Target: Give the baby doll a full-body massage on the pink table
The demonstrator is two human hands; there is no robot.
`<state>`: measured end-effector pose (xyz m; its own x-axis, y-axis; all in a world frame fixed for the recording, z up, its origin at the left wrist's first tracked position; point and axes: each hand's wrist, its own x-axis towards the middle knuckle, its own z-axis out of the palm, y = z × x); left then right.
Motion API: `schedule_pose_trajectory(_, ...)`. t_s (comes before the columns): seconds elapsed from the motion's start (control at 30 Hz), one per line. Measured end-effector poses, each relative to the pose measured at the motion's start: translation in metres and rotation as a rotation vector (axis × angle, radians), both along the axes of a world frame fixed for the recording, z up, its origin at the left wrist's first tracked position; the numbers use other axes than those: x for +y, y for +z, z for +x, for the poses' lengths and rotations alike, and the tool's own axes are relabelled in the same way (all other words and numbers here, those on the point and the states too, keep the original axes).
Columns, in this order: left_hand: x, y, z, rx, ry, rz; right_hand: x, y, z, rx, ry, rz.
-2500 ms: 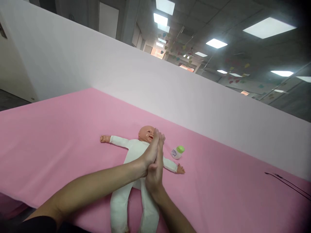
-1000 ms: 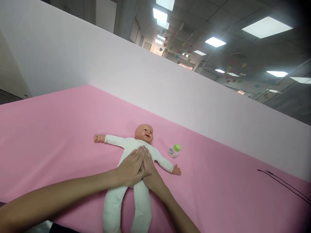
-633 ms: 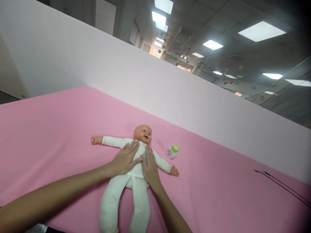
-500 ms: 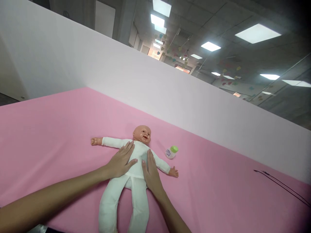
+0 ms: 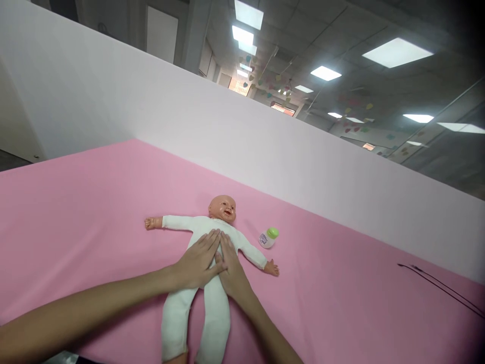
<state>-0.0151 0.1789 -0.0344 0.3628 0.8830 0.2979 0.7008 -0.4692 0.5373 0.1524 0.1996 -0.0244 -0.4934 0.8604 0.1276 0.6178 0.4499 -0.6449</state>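
Note:
A baby doll [image 5: 203,226] with a white cloth body and plastic head lies on its back, arms stretched out to both sides. My left hand [image 5: 197,262] rests flat on its chest and belly, fingers stretched toward the neck. Close against it, my right hand [image 5: 233,270] lies flat on the doll's other side. The fingertips of both hands meet near the middle of the chest, and the thumbs cross. Neither hand grips anything. Most of the doll's belly is hidden under my hands.
A small clear bottle with a green cap [image 5: 269,237] stands beside the doll's arm. The pink cover [image 5: 94,202] lies under everything, bordered by a white partition [image 5: 265,146]. A thin black cable [image 5: 441,287] lies at the far right.
Both hands have slid inward over the doll's chest, from apart at its sides to touching in the middle. The doll's legs and outstretched arm have shifted slightly right.

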Motion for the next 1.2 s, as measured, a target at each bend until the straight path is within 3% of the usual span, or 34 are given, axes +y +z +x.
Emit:
schedule_pose_trajectory(0.17,0.035,-0.002,-0.015,-0.054,0.135,-0.053,0.024,-0.012,0.0,0.075,-0.147,0.078)
schedule_pose_trajectory(0.27,0.039,-0.005,-0.029,-0.072,0.144,-0.106,0.022,-0.019,0.008,0.103,-0.215,0.029)
schedule_pose_trajectory(0.47,-0.007,-0.015,-0.05,-0.03,0.061,-0.169,-0.016,-0.019,0.029,0.043,-0.203,-0.091)
schedule_pose_trajectory(0.57,-0.032,-0.018,-0.051,-0.005,0.024,-0.143,-0.033,-0.01,0.033,-0.036,-0.151,-0.085)
schedule_pose_trajectory(0.67,-0.038,-0.015,-0.042,0.003,0.011,-0.127,-0.034,0.003,0.027,-0.068,-0.043,-0.053)
schedule_pose_trajectory(0.8,-0.013,-0.001,-0.02,0.001,0.027,-0.089,-0.008,0.008,0.005,-0.047,0.065,0.059)
schedule_pose_trajectory(0.9,0.016,0.005,-0.011,0.002,0.058,-0.063,0.019,-0.001,-0.008,-0.014,-0.02,0.161)
schedule_pose_trajectory(1.0,0.037,0.001,-0.014,-0.03,0.142,-0.083,0.034,-0.012,-0.008,0.009,-0.143,0.171)
schedule_pose_trajectory(1.1,0.04,-0.009,-0.023,-0.058,0.178,-0.088,0.03,-0.021,0.002,0.066,-0.214,0.11)
schedule_pose_trajectory(1.2,0.024,-0.017,-0.034,-0.046,0.16,-0.091,0.013,-0.024,0.015,0.087,-0.216,0.024)
